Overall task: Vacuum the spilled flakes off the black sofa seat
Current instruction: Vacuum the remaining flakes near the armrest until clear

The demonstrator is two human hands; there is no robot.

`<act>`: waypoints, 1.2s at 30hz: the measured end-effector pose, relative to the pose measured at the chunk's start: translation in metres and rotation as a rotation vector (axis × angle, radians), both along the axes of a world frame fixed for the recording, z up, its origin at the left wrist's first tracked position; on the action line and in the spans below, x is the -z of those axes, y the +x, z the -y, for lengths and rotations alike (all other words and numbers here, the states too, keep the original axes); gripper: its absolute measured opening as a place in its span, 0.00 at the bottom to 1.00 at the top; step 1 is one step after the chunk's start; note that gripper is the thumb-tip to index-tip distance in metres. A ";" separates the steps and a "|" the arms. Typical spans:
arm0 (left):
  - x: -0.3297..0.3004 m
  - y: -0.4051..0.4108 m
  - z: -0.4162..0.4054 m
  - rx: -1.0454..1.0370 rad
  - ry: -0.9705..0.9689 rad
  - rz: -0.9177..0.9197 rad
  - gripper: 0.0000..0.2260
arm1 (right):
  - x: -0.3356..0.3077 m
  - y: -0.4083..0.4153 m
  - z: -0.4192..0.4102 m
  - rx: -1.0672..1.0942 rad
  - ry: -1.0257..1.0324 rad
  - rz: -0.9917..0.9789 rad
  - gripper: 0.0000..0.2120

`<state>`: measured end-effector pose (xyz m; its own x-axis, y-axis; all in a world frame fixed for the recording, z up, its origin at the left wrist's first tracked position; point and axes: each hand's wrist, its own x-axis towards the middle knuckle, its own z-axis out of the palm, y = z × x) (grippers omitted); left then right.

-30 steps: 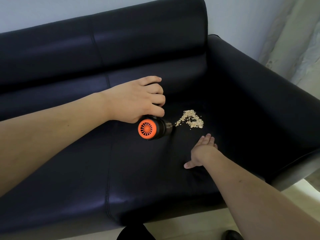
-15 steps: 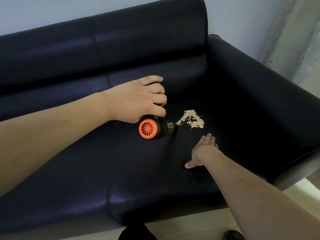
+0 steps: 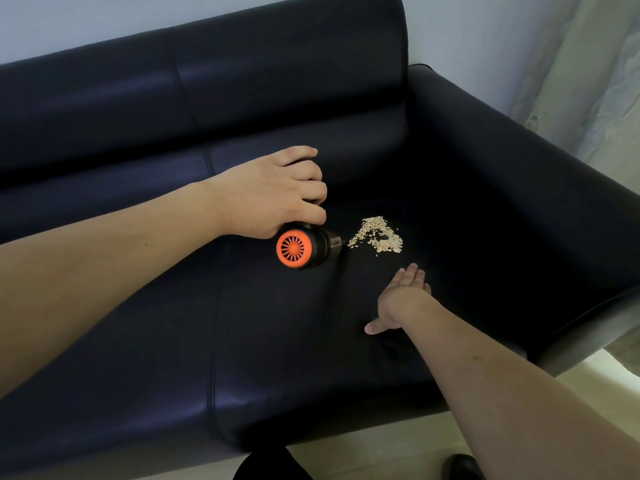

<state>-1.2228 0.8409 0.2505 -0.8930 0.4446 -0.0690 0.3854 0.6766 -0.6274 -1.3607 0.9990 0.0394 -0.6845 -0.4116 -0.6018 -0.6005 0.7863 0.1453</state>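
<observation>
A: What's nearest the camera?

B: A dark shoe (image 3: 462, 467) on the pale floor (image 3: 381, 452) at the bottom edge, and both bare forearms reaching out over the black sofa seat (image 3: 277, 358).

A: And the right hand?

B: The right hand (image 3: 401, 299) rests flat on the seat, fingers straight and close together, thumb spread out to the side. It holds nothing and lies just this side of the flakes, apart from them.

A: Where are the flakes?

B: The flakes (image 3: 379, 234) lie in a small pale pile on the seat, beyond that hand, toward the armrest (image 3: 519, 161) side.

A: The vacuum?

B: The left hand (image 3: 273, 194) is curled round a small handheld vacuum (image 3: 304, 249), black with an orange vented back end. Its front points at the pile's near-left edge; the tip is dark against the seat, so I can't tell whether it touches the flakes.

A: Behind that?

B: The sofa's backrest (image 3: 242, 81), a pale wall (image 3: 104, 22), and a light curtain (image 3: 595, 81) at far right.
</observation>
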 end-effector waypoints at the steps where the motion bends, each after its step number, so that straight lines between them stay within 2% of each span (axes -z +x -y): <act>1: 0.000 -0.001 0.000 0.003 0.007 0.000 0.10 | 0.000 0.000 0.000 0.001 0.003 0.002 0.69; 36: -0.006 -0.001 -0.017 0.017 0.016 0.010 0.12 | 0.001 0.000 -0.001 0.007 -0.017 -0.010 0.69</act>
<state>-1.2233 0.8576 0.2561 -0.8848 0.4605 -0.0711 0.4031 0.6799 -0.6126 -1.3605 0.9995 0.0387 -0.6936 -0.4164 -0.5879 -0.5932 0.7931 0.1381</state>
